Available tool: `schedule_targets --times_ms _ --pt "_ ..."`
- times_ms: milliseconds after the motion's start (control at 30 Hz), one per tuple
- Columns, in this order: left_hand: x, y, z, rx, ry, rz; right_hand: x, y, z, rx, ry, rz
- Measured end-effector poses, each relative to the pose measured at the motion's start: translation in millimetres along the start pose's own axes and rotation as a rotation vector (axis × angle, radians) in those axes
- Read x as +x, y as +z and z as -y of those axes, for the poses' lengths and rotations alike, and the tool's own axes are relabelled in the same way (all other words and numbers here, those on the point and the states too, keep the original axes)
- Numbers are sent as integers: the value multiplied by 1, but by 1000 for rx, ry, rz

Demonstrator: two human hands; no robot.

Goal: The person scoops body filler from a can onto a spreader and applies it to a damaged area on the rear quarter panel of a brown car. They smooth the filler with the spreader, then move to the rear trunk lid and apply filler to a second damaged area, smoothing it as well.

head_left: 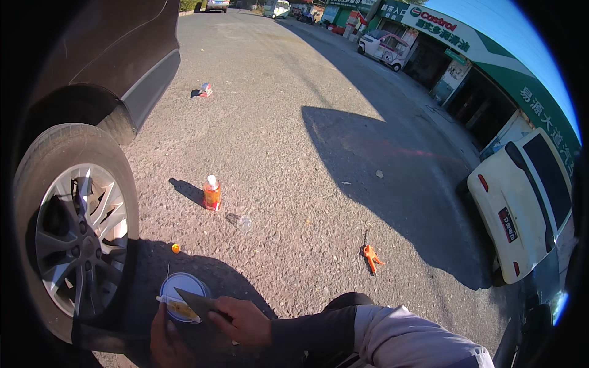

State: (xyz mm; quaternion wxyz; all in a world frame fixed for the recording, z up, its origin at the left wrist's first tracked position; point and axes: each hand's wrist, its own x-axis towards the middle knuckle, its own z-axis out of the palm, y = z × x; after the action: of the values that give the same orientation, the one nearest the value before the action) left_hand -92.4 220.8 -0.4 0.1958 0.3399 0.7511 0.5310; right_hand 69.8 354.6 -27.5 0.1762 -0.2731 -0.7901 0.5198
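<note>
The right hand point(242, 322) is closed around the scraper point(194, 302); by the shadowed left hand point(169, 340), the paste-smeared strip point(180, 308) seems pinched above the round tin point(194, 284). The blade is best kept low, with the strip steadied.

Seems to be outdoors, on a street point(245, 30) beside garage-like shops point(454, 76), judging by rough, sunlit asphalt point(276, 153) ahead of the grip of the right hand point(245, 322), a dark car point(116, 37) to its left, a white car point(497, 202) ahead to its right and, far beyond it, green-and-white signboards point(451, 34) above dark open bays point(488, 101), under blue sky point(515, 27).
</note>
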Motion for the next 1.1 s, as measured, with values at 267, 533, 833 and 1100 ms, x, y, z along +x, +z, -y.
schedule_targets --times_ms 267,533,833,1100 --pt "4 -29 10 331 346 92 54 -54 -13 -581 -308 -321" --pt "9 -40 12 347 443 203 53 -61 -40 -738 -287 -224" --pt "9 -40 18 -54 -127 28 50 -48 -45 541 335 97" --pt "3 -19 22 -222 -162 115 43 -41 -21 705 378 244"
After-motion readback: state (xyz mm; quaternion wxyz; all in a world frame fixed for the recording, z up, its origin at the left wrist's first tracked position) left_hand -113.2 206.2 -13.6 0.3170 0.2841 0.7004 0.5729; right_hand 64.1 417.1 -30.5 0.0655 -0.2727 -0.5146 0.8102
